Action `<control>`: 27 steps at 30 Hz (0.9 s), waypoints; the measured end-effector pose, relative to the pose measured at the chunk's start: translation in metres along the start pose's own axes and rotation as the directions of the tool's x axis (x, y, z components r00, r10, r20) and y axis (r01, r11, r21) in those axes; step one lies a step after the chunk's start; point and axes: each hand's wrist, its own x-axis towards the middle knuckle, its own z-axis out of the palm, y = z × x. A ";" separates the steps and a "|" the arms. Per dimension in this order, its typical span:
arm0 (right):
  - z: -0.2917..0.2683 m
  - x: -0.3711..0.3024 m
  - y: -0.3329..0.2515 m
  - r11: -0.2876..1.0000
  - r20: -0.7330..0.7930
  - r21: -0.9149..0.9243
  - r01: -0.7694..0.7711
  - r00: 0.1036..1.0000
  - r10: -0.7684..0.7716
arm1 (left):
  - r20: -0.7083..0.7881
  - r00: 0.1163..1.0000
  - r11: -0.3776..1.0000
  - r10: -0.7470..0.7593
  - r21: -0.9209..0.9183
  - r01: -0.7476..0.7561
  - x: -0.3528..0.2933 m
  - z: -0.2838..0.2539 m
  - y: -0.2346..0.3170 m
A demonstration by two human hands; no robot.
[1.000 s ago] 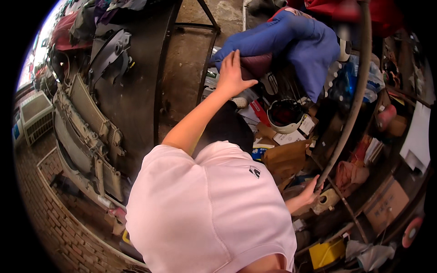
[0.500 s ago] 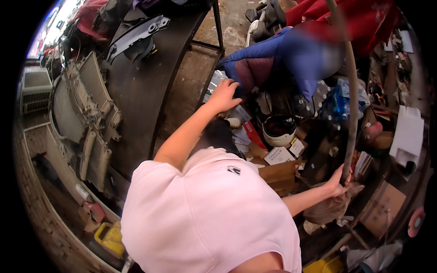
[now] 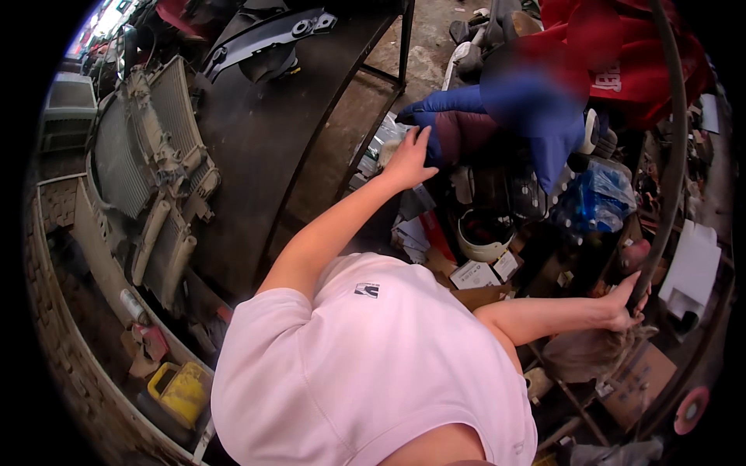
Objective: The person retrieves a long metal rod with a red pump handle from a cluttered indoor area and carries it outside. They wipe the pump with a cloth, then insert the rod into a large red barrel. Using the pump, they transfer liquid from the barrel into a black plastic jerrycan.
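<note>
My left hand (image 3: 412,161) reaches forward with its fingers apart, holding nothing. Just beyond its fingertips is a blue and maroon padded jacket (image 3: 462,128), partly blurred; whether they touch is unclear. At the right, my right hand (image 3: 620,304) is closed around the lower end of a long grey-brown pole (image 3: 674,155). The pole rises past the top of the view and looks bowed. Under that hand hangs a crumpled beige plastic bag (image 3: 583,356), and I cannot tell whether the fingers hold it too.
A dark table (image 3: 249,147) carries a grey metal bracket (image 3: 268,45). Dusty radiators (image 3: 155,147) lean at the left, above a yellow plastic case (image 3: 183,392). Ahead lie a white helmet (image 3: 483,239), small boxes (image 3: 474,276) and blue plastic packaging (image 3: 598,198). Red cloth (image 3: 637,58) is farther back.
My right hand and the pole have shifted right, and the arm is stretched farther out. My left hand is a little farther right in view. The whole view has turned slightly.
</note>
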 end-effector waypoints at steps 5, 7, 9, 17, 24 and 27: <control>0.013 0.011 0.063 0.999 0.091 -0.029 0.021 0.996 -0.018 | 0.095 0.995 0.998 0.012 0.055 -0.017 0.072 0.026 0.000; 0.015 0.019 0.091 0.999 0.133 -0.022 0.034 0.991 -0.031 | 0.149 0.987 0.995 0.065 0.061 -0.074 0.097 0.047 -0.009; 0.018 0.033 0.123 0.999 0.179 -0.025 0.033 0.984 -0.028 | 0.379 0.912 0.986 0.157 -0.005 -0.168 0.125 0.068 -0.023; 0.020 0.081 0.239 0.993 0.042 -0.107 0.047 0.998 -0.043 | 0.785 0.598 0.976 0.161 -0.038 -0.213 0.208 0.108 0.002; 0.030 0.124 0.301 0.977 0.085 -0.153 0.152 0.986 -0.140 | 0.934 0.332 0.919 0.129 0.013 -0.394 0.237 0.110 0.027; 0.038 0.138 0.336 0.965 0.155 -0.170 0.201 0.972 -0.175 | 0.992 0.050 0.931 0.112 -0.087 -0.354 0.272 0.108 0.037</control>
